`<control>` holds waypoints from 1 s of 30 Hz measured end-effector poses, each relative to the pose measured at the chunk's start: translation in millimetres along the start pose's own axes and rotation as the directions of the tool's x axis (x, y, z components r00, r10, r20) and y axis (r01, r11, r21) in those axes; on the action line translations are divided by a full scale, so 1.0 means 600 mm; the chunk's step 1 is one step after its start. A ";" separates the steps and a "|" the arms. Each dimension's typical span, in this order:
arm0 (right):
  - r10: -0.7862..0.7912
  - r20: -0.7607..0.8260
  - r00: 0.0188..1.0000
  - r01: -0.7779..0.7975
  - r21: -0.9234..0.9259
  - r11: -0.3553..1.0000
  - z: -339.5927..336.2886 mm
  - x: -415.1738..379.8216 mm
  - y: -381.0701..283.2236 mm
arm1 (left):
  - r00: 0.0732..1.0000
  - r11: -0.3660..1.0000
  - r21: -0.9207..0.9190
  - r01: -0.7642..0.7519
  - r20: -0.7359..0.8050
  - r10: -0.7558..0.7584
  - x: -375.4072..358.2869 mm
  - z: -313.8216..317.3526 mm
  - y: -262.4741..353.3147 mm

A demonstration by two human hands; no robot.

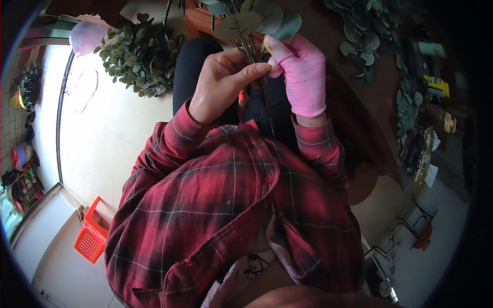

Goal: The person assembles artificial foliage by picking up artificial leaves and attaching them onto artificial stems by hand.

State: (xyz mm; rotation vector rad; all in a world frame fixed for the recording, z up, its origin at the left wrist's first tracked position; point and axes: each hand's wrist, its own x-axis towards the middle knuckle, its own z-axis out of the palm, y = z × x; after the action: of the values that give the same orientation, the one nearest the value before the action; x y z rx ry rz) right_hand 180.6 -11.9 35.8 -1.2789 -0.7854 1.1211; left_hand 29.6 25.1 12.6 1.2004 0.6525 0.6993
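While the left hand pinches the stems of a sprig narrowly between thumb and forefinger, just above the lap, the right hand sits touching or nearly touching it, its gloved thumb and fingertips drawn close together under a leaf; whether they grip a stem too, I cannot tell. To do this well, the left pinch should be firm but low, close to the join, so the stems do not roll; the right fingertips should press on the stem and spare the leaf, which would likely crease. As for materials, a thin pink bag looks filmy and crumpled, and an orange crate below it is hard plastic with a grid of small holes. Next comes a bush of small rounded leaves, dense and matt. The sprig's own leaves are broad discs with a dark midrib, on thin, stiff-looking stems. The glove is knit, ribbed at the cuff. Farther right, grey-green foliage trails in loose, rounded layers, near a yellow bottle.
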 end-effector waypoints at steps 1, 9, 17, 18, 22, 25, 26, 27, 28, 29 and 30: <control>-0.002 0.005 1.000 0.002 -0.004 1.000 -0.001 0.001 0.001 | 1.000 1.000 -0.009 -0.009 -0.001 0.009 0.000 0.001 0.000; -0.028 0.057 0.998 0.031 -0.044 0.999 -0.008 0.005 0.003 | 1.000 1.000 -0.010 0.007 0.009 -0.007 0.000 0.000 0.002; -0.052 0.112 0.992 0.061 -0.081 0.995 -0.014 0.011 0.000 | 1.000 1.000 -0.004 0.011 0.014 -0.011 -0.001 -0.003 -0.003; -0.056 0.114 0.992 0.065 -0.084 0.994 -0.014 0.011 0.002 | 1.000 1.000 -0.001 0.006 0.012 -0.006 -0.001 -0.002 -0.004; -0.056 0.149 0.987 0.072 -0.105 0.992 -0.018 0.012 0.002 | 1.000 1.000 0.000 0.015 0.015 -0.015 -0.002 -0.003 -0.004; -0.055 0.157 0.986 0.076 -0.134 0.988 -0.015 0.011 0.003 | 0.999 0.999 0.001 0.034 0.019 -0.034 -0.003 -0.003 -0.004; -0.054 0.157 0.986 0.076 -0.136 0.988 -0.015 0.011 0.004 | 0.999 0.999 -0.002 0.034 0.021 -0.034 -0.003 -0.003 -0.005; -0.053 0.157 0.986 0.075 -0.137 0.988 -0.016 0.010 0.004 | 0.999 0.999 -0.005 0.034 0.023 -0.034 -0.003 -0.003 -0.005; -0.052 0.157 0.986 0.075 -0.139 0.988 -0.016 0.010 0.004 | 0.999 0.999 -0.007 0.035 0.025 -0.035 -0.003 -0.004 -0.005; -0.048 0.163 0.985 0.070 -0.130 0.989 -0.016 0.009 0.003 | 0.999 0.999 -0.009 0.033 0.026 -0.033 -0.003 -0.004 -0.006; -0.045 0.169 0.985 0.066 -0.121 0.990 -0.016 0.008 0.001 | 0.999 0.999 -0.010 0.031 0.025 -0.031 -0.003 -0.005 -0.006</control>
State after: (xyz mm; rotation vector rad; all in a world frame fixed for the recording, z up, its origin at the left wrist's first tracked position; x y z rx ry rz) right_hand 191.1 -10.5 32.8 -1.2712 -1.0242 1.1585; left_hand 26.9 24.6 8.6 1.1857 0.6448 0.6600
